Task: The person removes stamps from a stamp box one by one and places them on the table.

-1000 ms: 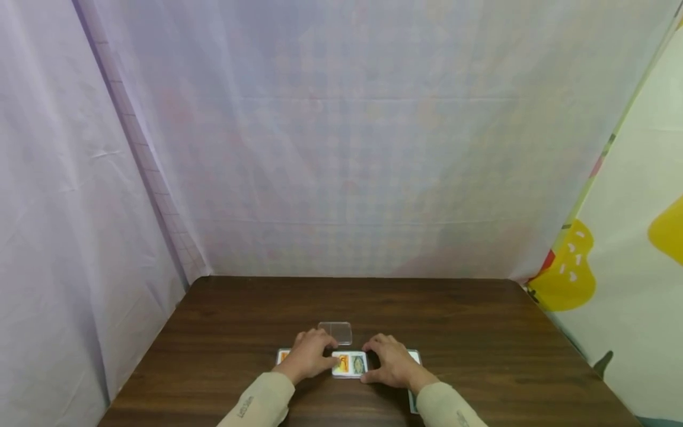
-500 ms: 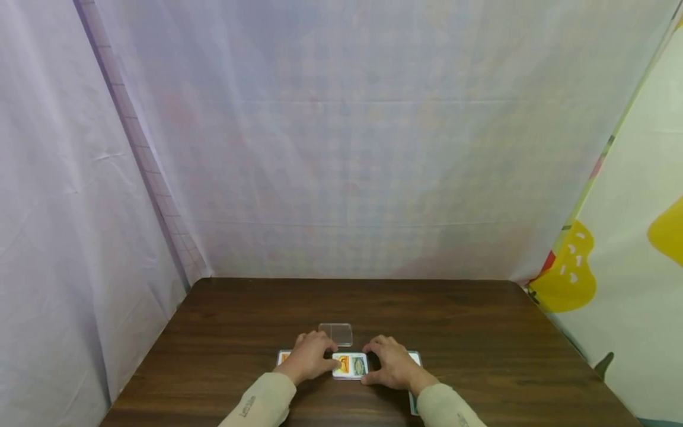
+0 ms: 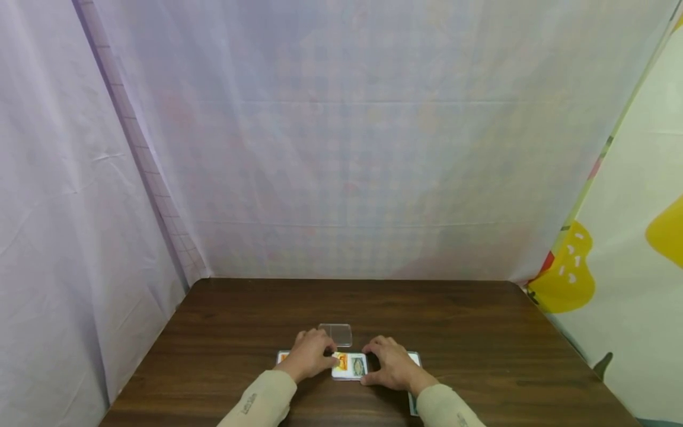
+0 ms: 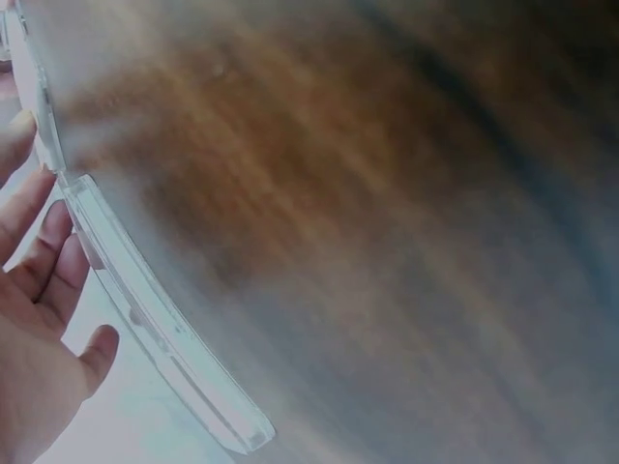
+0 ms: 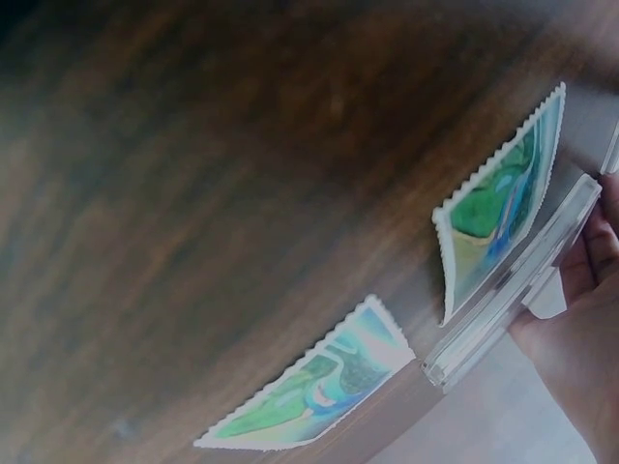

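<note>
Between both hands lies a flat clear plastic case (image 3: 350,378) with two picture stamps in it, one orange and one green. My left hand (image 3: 311,354) pinches the upper left corner of the orange stamp (image 3: 342,362) between thumb and index finger. At the case's right end, my right hand (image 3: 391,365) grips its edge with thumb and fingers apart. A second clear case (image 4: 169,314) sits below my left palm, partly hidden in the head view. Next to my right hand, in the right wrist view, is another clear case (image 5: 517,280).
A clear plastic lid (image 3: 341,334) lies just beyond my left fingers. Two green and blue stamps with toothed edges, one nearer (image 5: 319,387) and one farther (image 5: 503,208), lie by the right case. The dark wooden table (image 3: 453,314) ends at a pale curtain (image 3: 347,178).
My left index finger has come down towards the thumb, and the orange stamp's corner now tilts up between them. My right hand and the case have stayed put.
</note>
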`<state>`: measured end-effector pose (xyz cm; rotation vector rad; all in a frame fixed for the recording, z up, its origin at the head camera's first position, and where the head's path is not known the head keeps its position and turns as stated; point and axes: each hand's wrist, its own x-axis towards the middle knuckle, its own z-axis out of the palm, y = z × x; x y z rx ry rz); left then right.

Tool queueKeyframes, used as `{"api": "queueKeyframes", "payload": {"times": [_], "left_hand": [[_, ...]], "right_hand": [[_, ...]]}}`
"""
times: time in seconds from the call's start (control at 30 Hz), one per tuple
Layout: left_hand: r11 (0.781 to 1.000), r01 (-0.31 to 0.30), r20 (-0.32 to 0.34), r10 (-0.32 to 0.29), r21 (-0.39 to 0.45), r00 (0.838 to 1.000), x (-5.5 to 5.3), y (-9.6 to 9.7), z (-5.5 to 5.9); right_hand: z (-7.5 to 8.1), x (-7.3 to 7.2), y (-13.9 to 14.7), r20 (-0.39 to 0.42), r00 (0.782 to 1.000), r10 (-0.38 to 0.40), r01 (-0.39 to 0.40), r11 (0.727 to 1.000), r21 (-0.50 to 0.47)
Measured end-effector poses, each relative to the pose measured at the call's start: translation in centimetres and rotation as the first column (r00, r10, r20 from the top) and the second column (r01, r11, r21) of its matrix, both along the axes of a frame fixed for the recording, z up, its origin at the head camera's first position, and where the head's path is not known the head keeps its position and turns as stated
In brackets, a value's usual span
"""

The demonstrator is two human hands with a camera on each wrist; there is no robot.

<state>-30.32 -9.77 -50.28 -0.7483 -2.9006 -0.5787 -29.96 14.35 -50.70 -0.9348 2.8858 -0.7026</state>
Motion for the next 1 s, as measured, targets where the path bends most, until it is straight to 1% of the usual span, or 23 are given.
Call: {"api": "queueKeyframes", "payload": {"times": [0.2,0.47,0.67,0.83,1.0], "left_hand": [[1.000,-0.002,-0.009,0.003,0.023,1.000,0.23,0.07,0.27],[0.996,-0.015,0.021,0.013,0.092,1.000,0.43,0.02,0.63],[0.990,-0.027,0.027,0.024,0.135,0.999,0.22,0.01,0.41],[0.985,-0.020,0.009,0.019,0.174,1.000,0.02,-0.14,0.15],[0.977,-0.015,0.014,0.012,0.214,1.000,0.06,-0.27,0.25]], "right_hand": [[-0.07,0.00,0.05,-0.001,1.000,0.004,-0.004,1.000,-0.003],[0.02,0.02,0.07,0.009,1.000,0.002,-0.002,1.000,0.001],[0.09,0.08,0.05,0.006,1.000,0.005,-0.005,1.000,0.000],[0.11,0.06,0.03,0.004,1.000,0.005,-0.005,1.000,0.001],[-0.05,-0.07,0.00,0.006,1.000,-0.003,0.003,1.000,0.005]]}}
